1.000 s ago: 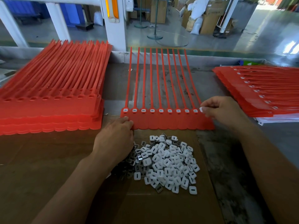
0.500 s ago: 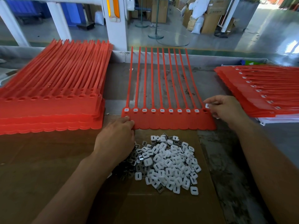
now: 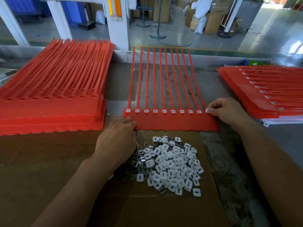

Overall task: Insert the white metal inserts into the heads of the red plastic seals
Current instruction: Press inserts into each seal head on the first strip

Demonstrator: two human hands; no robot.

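**Last slot on the strip**

Right hand (image 3: 229, 112) pinches a white insert (image 3: 207, 110) at the rightmost head of the red seal strip (image 3: 172, 122). Left hand (image 3: 118, 141) holds the strip's left corner. Loose inserts pile (image 3: 173, 164) sits on cardboard (image 3: 49, 169) just below.

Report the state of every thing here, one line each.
Middle seal strip: flat, nine heads filled.
Held insert: pinched at the rightmost head.
Right hand: pinches held insert.
Left hand: holds strip's near-left corner.
Insert pile: loose on cardboard.
Left stack: heads empty.
Right stack: heads filled.
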